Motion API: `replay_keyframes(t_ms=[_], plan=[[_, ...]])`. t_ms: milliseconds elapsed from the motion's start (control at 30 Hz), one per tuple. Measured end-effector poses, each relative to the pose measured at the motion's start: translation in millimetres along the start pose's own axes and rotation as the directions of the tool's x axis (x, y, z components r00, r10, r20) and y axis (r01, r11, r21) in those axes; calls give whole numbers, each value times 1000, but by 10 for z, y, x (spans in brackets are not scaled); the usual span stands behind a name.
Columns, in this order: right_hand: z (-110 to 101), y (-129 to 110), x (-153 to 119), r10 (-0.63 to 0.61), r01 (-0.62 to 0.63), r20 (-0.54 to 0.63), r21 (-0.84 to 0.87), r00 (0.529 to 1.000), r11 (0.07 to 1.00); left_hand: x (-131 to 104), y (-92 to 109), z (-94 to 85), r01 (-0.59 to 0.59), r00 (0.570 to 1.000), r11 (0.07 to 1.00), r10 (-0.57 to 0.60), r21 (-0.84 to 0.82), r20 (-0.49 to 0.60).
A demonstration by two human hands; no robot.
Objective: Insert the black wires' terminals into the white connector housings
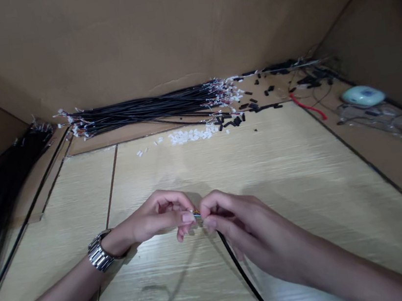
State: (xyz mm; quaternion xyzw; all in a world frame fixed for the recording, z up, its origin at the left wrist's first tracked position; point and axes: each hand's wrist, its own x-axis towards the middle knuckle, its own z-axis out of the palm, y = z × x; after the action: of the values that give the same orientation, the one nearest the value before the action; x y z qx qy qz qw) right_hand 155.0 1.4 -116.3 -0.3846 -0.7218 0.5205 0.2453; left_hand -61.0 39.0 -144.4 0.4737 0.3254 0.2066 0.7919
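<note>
Thin coloured wires [196,214] show in the small gap between my two hands, above the middle of the table. My left hand [167,216], with a metal watch [99,252] on its wrist, pinches them between thumb and forefinger. From the other side my right hand [238,224] pinches the wires where they meet the black cable [245,275]. That cable hangs down from my right fingers and leaves the view at the bottom edge. The fingertips hide the ends of the wires.
A bundle of black cables [144,112] with white-tipped ends lies along the back. In front are white connectors [191,135] and black tube pieces [236,121]. More cables [1,181] lie at left; a red strip [308,105] and a pale green object [363,95] at right. Cardboard walls [170,31] surround the table [299,167].
</note>
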Motion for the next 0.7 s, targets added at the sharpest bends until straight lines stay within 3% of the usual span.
replay_keyframes(t_ms=[167, 233, 333, 500, 700], plan=[[69, -29, -21, 197, -214, 85, 332, 977, 919, -10, -28, -18, -17, 1000, 1000, 17, 7, -11], [84, -31, -24, 228, -240, 76, 379, 971, 894, -8, -37, -25, -22, 1000, 1000, 22, 14, -15], [67, -26, -9, 182, -172, -34, 201, 983, 964, 0, -36, -26, -19, 1000, 1000, 19, 2, -16], [20, -23, 12, 86, -94, -67, -133, 994, 987, -11, -37, -21, -9, 1000, 999, 10, 51, -7], [-49, -25, -28, 40, -38, 7, -175, 999, 984, -23, -11, 1, 27, 1000, 991, -28, 135, 7]])
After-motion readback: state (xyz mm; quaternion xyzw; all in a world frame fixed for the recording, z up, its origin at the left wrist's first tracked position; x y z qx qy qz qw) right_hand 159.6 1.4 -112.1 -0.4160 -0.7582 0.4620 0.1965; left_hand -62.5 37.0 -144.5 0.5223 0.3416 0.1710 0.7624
